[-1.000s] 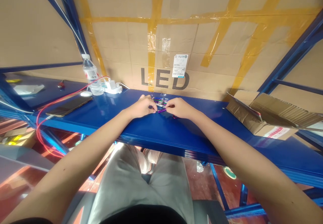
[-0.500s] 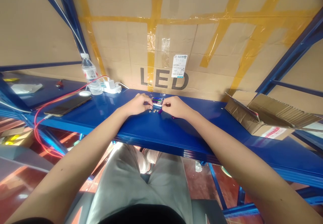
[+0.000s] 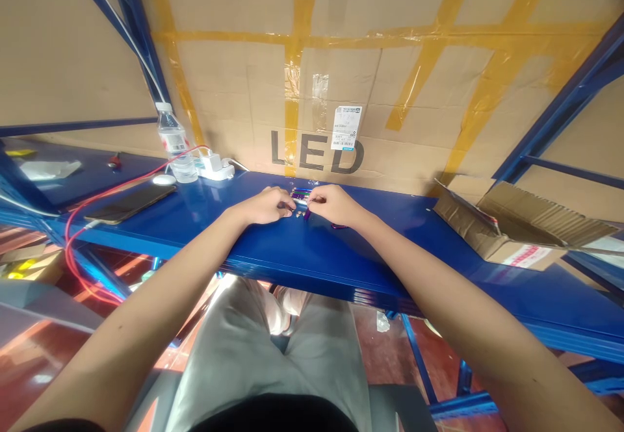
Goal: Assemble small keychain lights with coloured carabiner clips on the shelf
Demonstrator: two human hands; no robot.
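Observation:
My left hand [image 3: 267, 205] rests on the blue shelf with its fingers curled, the fingertips beside a few small pale pieces [image 3: 299, 214]. Whatever is between those fingertips, if anything, is too small to make out. My right hand [image 3: 337, 203] is closed in a pinch on a thin purple piece [image 3: 307, 215], which sticks out below the fingertips. Just behind both hands lies a small group of thin, shiny coloured sticks [image 3: 301, 193], partly covered by the fingers. Another dark purple piece [image 3: 338, 226] lies under my right wrist.
Left on the blue shelf [image 3: 390, 250] are a phone [image 3: 131, 204] with a red cable, a water bottle [image 3: 176, 146] and a white power strip [image 3: 217, 169]. An open cardboard box [image 3: 507, 224] stands right. A large taped carton [image 3: 234, 94] walls the back.
My right hand has shifted slightly left, the purple piece moving with it. My left hand has turned a little, its fingers covering some of the small pale pieces.

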